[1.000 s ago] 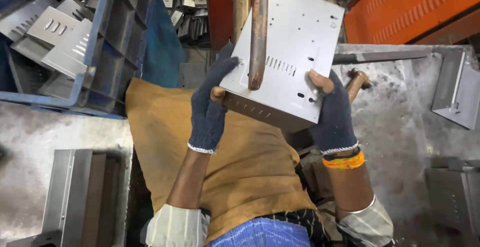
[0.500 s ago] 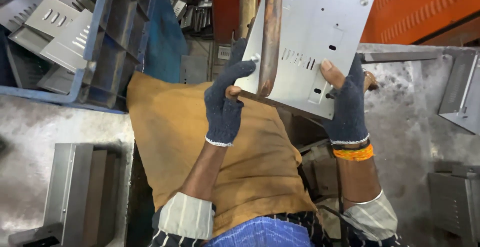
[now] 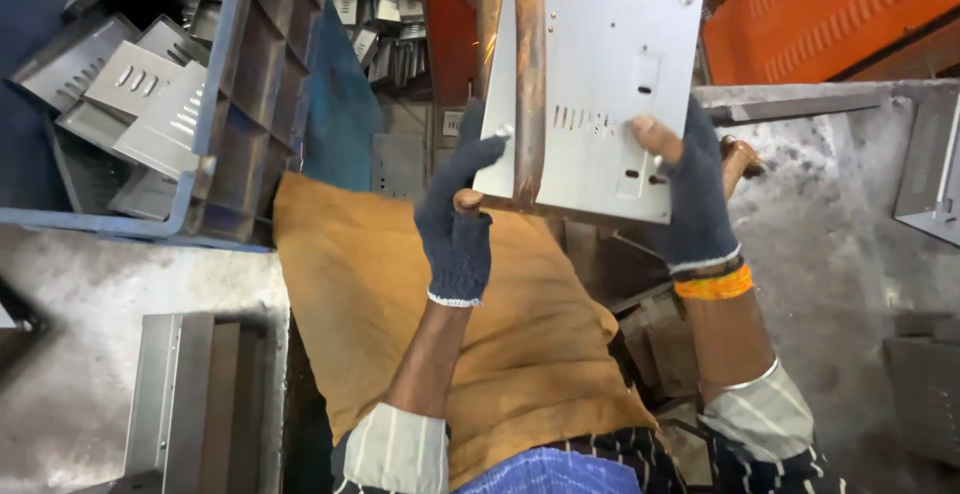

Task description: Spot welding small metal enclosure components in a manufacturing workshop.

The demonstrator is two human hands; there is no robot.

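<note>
Presently, perforated sheet-metal panel (image 3: 600,74) held upright over tan apron (image 3: 450,334), gloved left hand (image 3: 458,224) clamped on its lower left edge, gloved right hand (image 3: 690,189) gripped on right edge, copper-coloured bar (image 3: 527,64), possibly a welding electrode, seen crossing panel face.

We wear dark blue knitted gloves on our left hand (image 3: 457,229) and right hand (image 3: 695,194), worn through at some fingertips. Our striped sleeves are rolled below the elbows. Just below the right glove's cuff sit an orange band and a thin bangle.
</note>
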